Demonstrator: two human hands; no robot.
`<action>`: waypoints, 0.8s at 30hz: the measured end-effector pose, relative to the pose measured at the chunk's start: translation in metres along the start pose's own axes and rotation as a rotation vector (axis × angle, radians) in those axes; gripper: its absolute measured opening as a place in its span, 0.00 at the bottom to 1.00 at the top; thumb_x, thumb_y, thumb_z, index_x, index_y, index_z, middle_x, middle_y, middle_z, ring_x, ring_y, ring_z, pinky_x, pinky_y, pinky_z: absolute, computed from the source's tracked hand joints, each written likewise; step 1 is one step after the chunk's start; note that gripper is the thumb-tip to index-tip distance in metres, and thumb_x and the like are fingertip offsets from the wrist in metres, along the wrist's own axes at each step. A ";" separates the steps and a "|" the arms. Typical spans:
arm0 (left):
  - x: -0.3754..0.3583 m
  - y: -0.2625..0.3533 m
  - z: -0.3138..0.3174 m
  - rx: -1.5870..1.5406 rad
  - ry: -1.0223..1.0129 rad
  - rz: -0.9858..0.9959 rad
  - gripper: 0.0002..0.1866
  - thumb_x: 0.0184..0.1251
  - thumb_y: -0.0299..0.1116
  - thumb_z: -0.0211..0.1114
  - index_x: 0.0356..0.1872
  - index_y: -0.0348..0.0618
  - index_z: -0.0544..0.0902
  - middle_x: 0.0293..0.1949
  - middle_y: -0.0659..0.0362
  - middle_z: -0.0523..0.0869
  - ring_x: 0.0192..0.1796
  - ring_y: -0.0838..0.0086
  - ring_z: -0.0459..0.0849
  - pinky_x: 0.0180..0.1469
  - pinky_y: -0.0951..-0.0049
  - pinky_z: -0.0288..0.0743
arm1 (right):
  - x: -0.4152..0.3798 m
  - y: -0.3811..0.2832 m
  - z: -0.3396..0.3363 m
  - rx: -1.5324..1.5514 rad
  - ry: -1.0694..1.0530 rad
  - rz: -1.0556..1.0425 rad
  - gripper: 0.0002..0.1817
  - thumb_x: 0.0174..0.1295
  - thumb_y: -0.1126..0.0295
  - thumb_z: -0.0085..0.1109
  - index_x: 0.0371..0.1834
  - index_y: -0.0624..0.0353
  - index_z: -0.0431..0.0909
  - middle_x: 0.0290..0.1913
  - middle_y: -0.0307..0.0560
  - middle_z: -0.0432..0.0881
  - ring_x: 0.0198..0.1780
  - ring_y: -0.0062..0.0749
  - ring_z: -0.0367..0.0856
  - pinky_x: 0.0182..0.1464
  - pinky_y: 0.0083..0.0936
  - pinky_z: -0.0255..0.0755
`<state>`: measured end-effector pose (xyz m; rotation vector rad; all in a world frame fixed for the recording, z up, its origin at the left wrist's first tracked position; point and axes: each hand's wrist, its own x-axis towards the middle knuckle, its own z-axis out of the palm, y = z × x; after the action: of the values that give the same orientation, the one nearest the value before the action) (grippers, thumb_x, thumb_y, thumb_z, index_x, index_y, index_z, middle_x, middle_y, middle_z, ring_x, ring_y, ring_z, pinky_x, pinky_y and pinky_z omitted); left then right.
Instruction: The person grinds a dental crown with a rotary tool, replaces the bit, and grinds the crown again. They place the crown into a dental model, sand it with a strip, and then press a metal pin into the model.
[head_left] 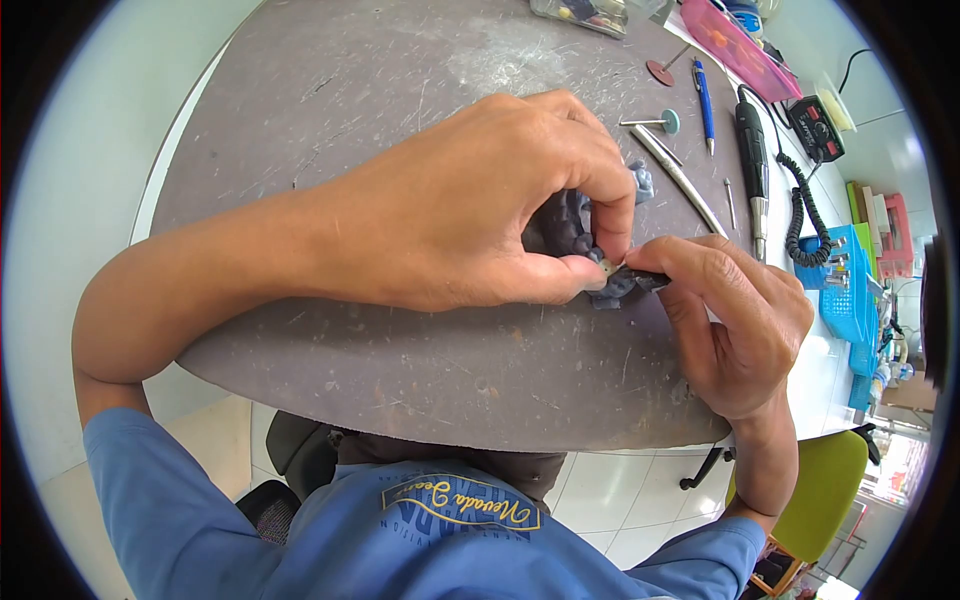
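My left hand [500, 200] arches over a dark grey lumpy model [565, 222] on the table. Its thumb and index finger pinch a small whitish piece [609, 267] at the model's right side. My right hand [740, 315] is closed, with thumb and fingers round a small dark object [650, 280] whose tip points at the whitish piece. Blue-grey lumpy parts show below the fingertips [612, 292] and above them [643, 182]. The left palm and fingers partly cover the model.
On the worn table [400, 370] lie a silver rod-shaped tool [680, 180], a blue pen [704, 105], disc tools [660, 72] and a black handpiece [750, 150] with a coiled cable. A pink tray [735, 45] and blue baskets [845, 290] stand at the right.
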<state>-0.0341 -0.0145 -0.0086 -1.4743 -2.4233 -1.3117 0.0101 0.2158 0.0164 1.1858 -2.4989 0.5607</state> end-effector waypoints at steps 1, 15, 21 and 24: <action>0.000 -0.001 0.000 -0.003 -0.001 0.004 0.09 0.49 0.22 0.71 0.33 0.44 0.84 0.37 0.65 0.86 0.58 0.61 0.77 0.60 0.63 0.72 | 0.000 0.001 0.001 0.000 -0.001 0.000 0.15 0.45 0.88 0.62 0.38 0.64 0.83 0.28 0.47 0.85 0.26 0.32 0.85 0.26 0.21 0.73; -0.007 0.029 0.015 0.268 0.155 -0.113 0.37 0.40 0.41 0.81 0.56 0.45 0.76 0.49 0.52 0.71 0.48 0.57 0.79 0.47 0.62 0.78 | 0.005 0.022 0.001 0.286 0.256 0.208 0.05 0.70 0.79 0.53 0.45 0.66 0.77 0.56 0.51 0.79 0.58 0.28 0.76 0.52 0.21 0.73; -0.004 0.022 0.018 0.388 0.120 -0.144 0.47 0.41 0.47 0.81 0.64 0.45 0.66 0.51 0.50 0.69 0.43 0.54 0.80 0.42 0.57 0.78 | 0.005 0.023 0.016 0.459 0.164 0.277 0.04 0.64 0.81 0.56 0.40 0.68 0.75 0.44 0.54 0.86 0.45 0.33 0.86 0.49 0.25 0.77; -0.008 0.019 0.012 0.437 0.185 -0.169 0.45 0.43 0.43 0.80 0.63 0.44 0.67 0.47 0.50 0.72 0.42 0.56 0.80 0.42 0.58 0.78 | 0.002 0.023 0.007 0.390 0.162 0.266 0.03 0.64 0.81 0.57 0.39 0.68 0.77 0.39 0.50 0.86 0.39 0.31 0.86 0.45 0.23 0.77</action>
<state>-0.0104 -0.0085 -0.0076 -1.0131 -2.5358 -0.8140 -0.0101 0.2248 0.0063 0.8830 -2.4895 1.2076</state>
